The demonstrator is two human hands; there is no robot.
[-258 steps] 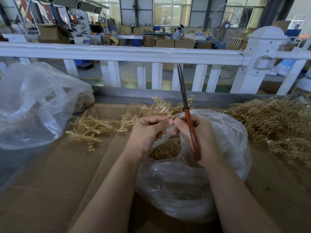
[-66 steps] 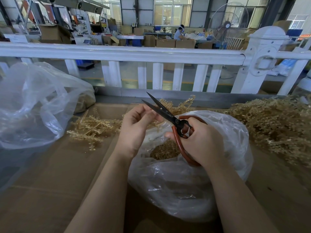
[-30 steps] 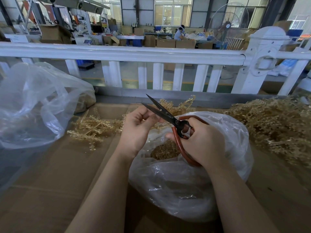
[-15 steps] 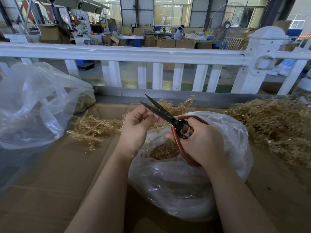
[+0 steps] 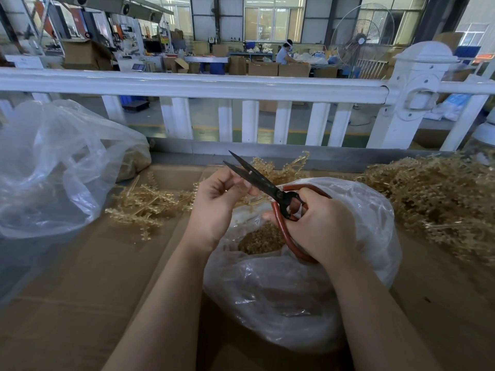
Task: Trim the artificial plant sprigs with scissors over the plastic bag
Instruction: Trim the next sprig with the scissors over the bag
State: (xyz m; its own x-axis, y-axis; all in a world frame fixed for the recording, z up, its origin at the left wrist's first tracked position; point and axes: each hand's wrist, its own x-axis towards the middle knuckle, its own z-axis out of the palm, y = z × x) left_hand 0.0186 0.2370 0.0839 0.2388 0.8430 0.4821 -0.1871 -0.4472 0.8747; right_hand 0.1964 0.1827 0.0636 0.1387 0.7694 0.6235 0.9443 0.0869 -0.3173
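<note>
scissors (image 5: 263, 183) in right hand (image 5: 318, 226) grip, over plastic bag (image 5: 294, 290)

My left fingers (image 5: 235, 183) curled over whatever sprig they pinch, scissors (image 5: 263, 183) handles half buried in my right hand (image 5: 318, 226), right-hand sprig pile (image 5: 442, 199) cut off at the edge

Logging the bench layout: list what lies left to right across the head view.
Crumpled plastic bag → loose sprigs → left hand → scissors → right hand → heap of sprigs.
</note>
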